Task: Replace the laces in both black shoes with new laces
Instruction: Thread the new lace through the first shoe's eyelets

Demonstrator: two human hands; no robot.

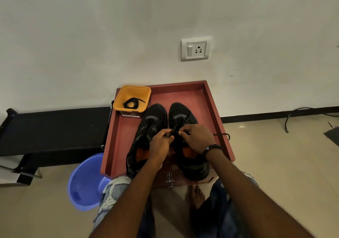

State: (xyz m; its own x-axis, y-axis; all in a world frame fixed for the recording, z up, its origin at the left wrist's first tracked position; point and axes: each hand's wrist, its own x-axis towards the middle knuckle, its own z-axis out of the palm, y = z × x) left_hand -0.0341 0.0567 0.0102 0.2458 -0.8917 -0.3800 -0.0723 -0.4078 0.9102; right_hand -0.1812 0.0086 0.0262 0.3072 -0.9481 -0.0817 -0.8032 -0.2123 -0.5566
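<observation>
Two black shoes with orange insoles stand side by side on a red-brown tray-topped stand point(207, 98), toes toward the wall. The left shoe point(146, 127) is laced. Over the tongue of the right shoe point(183, 114), my left hand point(160, 144) and my right hand point(197, 137) each pinch the black lace of that shoe point(174, 128). One lace end point(222, 134) trails to the right over the tray's rim. A coiled black lace point(131, 102) lies inside a yellow tub point(132, 98) at the tray's back left corner.
A blue plastic basin point(86, 182) sits on the floor left of my knees. A black bench point(55, 127) runs along the wall at left. A wall socket point(196, 49) is above the tray. A cable point(297, 113) lies on the floor at right.
</observation>
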